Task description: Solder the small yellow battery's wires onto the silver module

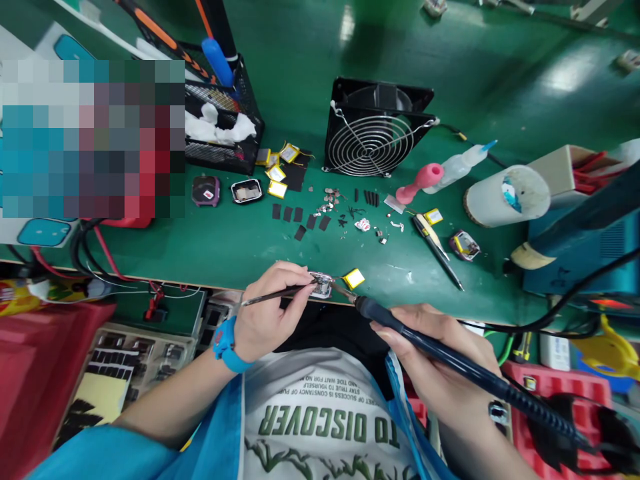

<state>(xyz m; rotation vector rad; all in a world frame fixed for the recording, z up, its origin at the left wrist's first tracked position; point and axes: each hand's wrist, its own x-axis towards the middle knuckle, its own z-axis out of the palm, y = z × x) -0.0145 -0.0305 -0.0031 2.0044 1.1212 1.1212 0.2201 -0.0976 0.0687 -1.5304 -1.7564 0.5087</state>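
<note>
My left hand (267, 310) is closed on dark tweezers (270, 294), whose tips reach a small opened watch case (323, 287) at the bench's front edge. Fingers of that hand also seem to steady the case. In my right hand (443, 343) is a soldering iron (425, 345) with a dark blue handle. Its metal tip points left at the case; whether it touches is too small to tell. A yellow battery (354, 278) lies just right of the case, its thin wires running toward it.
Behind stands a black fan (373, 133) with a wire grille. Black pads (288, 214), small parts and more batteries (277, 189) lie mid-bench. Farther right are other tweezers (440, 253), a pink-topped tool (417, 185), a squeeze bottle (457, 167), a white cup (507, 197) and a blue soldering station (575, 250).
</note>
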